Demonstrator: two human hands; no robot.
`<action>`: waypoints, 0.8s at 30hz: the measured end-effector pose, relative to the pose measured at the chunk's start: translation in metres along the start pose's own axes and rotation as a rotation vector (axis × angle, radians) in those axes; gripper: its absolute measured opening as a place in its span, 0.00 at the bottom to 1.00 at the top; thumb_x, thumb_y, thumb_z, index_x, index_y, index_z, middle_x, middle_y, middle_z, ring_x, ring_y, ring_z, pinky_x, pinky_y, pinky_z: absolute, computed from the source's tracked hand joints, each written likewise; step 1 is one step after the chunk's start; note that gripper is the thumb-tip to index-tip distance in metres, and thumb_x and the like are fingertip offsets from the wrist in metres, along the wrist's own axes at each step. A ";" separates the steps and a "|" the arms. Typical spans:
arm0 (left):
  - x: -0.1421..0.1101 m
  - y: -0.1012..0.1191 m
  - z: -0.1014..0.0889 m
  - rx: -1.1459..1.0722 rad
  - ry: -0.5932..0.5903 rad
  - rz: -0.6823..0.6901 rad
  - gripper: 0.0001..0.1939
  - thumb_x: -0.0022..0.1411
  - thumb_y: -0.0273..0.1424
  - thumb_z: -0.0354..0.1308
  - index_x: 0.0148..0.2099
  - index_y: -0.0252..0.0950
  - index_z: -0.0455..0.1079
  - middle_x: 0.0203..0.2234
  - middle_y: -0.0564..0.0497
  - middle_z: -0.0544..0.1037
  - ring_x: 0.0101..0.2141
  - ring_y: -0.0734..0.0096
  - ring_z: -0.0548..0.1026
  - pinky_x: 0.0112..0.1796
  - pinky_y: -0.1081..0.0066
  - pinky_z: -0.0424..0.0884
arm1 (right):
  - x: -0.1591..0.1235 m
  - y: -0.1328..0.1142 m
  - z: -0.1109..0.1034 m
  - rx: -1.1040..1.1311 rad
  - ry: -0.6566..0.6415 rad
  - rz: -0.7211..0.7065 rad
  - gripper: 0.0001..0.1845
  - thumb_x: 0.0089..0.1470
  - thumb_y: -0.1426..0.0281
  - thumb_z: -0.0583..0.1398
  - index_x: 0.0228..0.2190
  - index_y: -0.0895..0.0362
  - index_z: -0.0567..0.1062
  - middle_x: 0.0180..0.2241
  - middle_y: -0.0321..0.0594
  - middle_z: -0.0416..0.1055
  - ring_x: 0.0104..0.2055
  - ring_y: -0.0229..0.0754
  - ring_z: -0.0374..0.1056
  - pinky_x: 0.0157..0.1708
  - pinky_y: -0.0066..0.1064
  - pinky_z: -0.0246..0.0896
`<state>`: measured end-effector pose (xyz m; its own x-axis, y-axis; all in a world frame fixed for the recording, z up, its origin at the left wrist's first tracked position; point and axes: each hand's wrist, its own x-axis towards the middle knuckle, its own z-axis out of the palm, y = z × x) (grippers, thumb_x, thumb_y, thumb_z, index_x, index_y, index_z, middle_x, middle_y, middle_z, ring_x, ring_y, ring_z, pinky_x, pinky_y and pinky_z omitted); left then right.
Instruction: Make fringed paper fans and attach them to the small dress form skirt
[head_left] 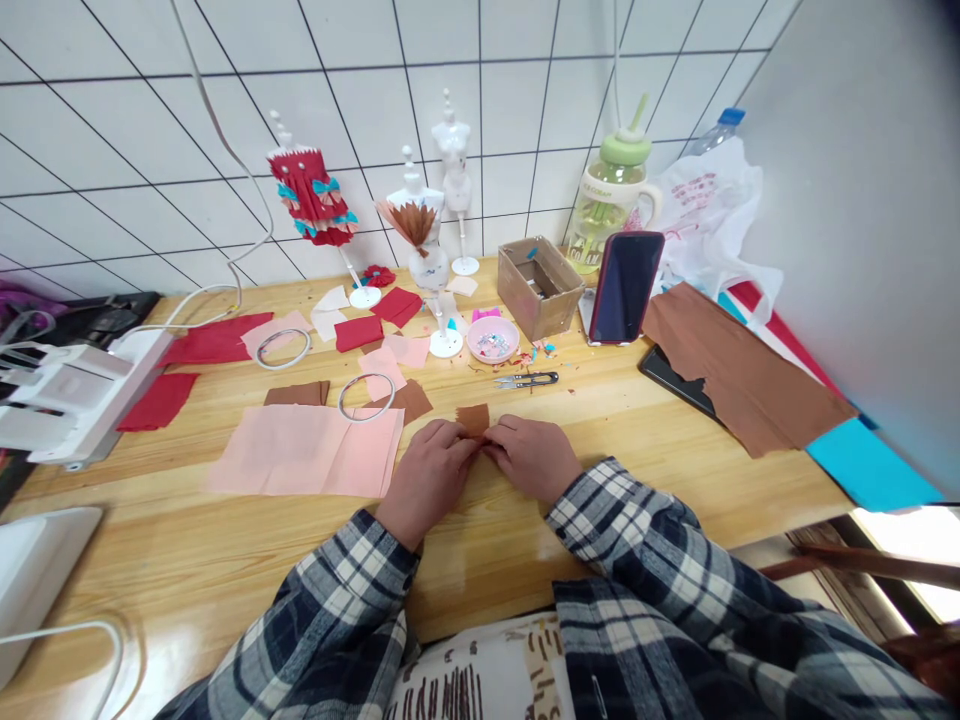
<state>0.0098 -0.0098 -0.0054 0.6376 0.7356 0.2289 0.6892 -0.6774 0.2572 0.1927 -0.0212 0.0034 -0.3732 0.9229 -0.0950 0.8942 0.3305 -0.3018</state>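
Note:
Both of my hands rest on the wooden table (225, 550) and pinch a small brown piece of paper (473, 417) between them. My left hand (429, 477) grips its left lower edge with the fingers curled. My right hand (534, 457) holds the right lower edge, fingers closed too. Most of the paper is hidden under my fingers. A large pink sheet (307, 451) lies flat just left of my left hand. Small thread snips (527, 380) lie just beyond my hands.
Three white mini mannequins stand at the back: one in a red paper dress (311, 195), one with a brown paper fan (414, 222). Also here: pink bowl (493, 339), cardboard box (540, 286), phone (625, 287), two metal rings (367, 396), brown sheet (739, 370), white device (75, 395).

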 end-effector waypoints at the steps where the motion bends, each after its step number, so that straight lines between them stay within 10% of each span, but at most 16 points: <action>1: 0.000 0.000 0.000 -0.002 0.000 -0.001 0.09 0.65 0.26 0.56 0.44 0.36 0.76 0.37 0.45 0.78 0.40 0.62 0.73 0.43 0.61 0.71 | 0.000 0.000 0.000 -0.006 -0.008 0.003 0.16 0.66 0.62 0.49 0.42 0.53 0.75 0.41 0.39 0.74 0.40 0.41 0.70 0.32 0.31 0.55; 24: 0.000 0.002 0.001 -0.007 -0.063 -0.053 0.09 0.66 0.27 0.54 0.45 0.35 0.75 0.35 0.46 0.79 0.38 0.62 0.74 0.42 0.61 0.71 | 0.000 -0.001 -0.003 0.000 -0.021 0.009 0.14 0.65 0.64 0.50 0.42 0.53 0.75 0.41 0.39 0.74 0.40 0.41 0.70 0.34 0.31 0.57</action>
<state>0.0113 -0.0106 -0.0057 0.6211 0.7682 0.1552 0.7200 -0.6376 0.2741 0.1922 -0.0210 0.0065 -0.3707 0.9213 -0.1177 0.8974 0.3226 -0.3009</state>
